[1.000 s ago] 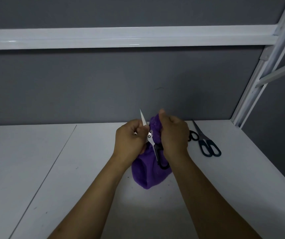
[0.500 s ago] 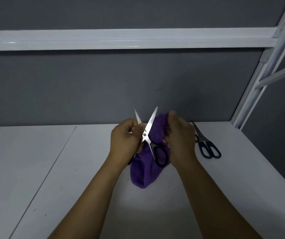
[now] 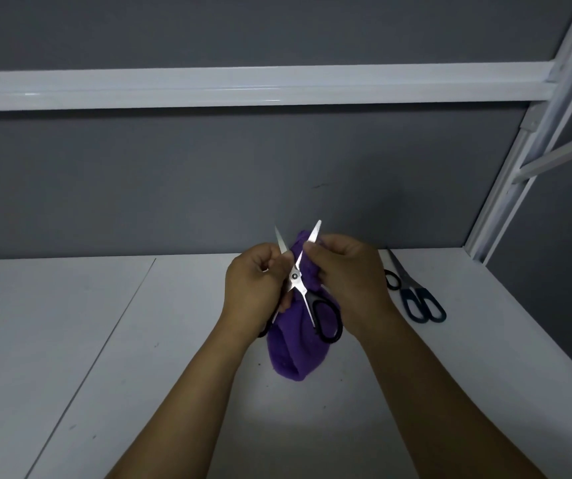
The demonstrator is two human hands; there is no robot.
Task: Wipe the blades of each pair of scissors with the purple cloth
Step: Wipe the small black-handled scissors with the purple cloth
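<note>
Surface: white table (image 3: 70, 340), grey wall (image 3: 174, 184) behind; blue scissors (image 3: 416, 299) lie at right.
Change: right hand (image 3: 350, 274) has closed in, pinching cloth (image 3: 291, 350) against right blade.
Left hand (image 3: 257, 288): grips black scissors (image 3: 295, 276), blades spread, above table.

The open scissors (image 3: 295, 276) sit between the left hand (image 3: 253, 292) and the right hand (image 3: 350, 274), with the cloth (image 3: 291, 354) behind them; a second pair (image 3: 407, 283) lies on the surface (image 3: 105, 340) further right.

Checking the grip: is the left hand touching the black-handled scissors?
Touching. The head view shows the left hand gripping the black-handled scissors, one blade emerging from its grasp.
</note>
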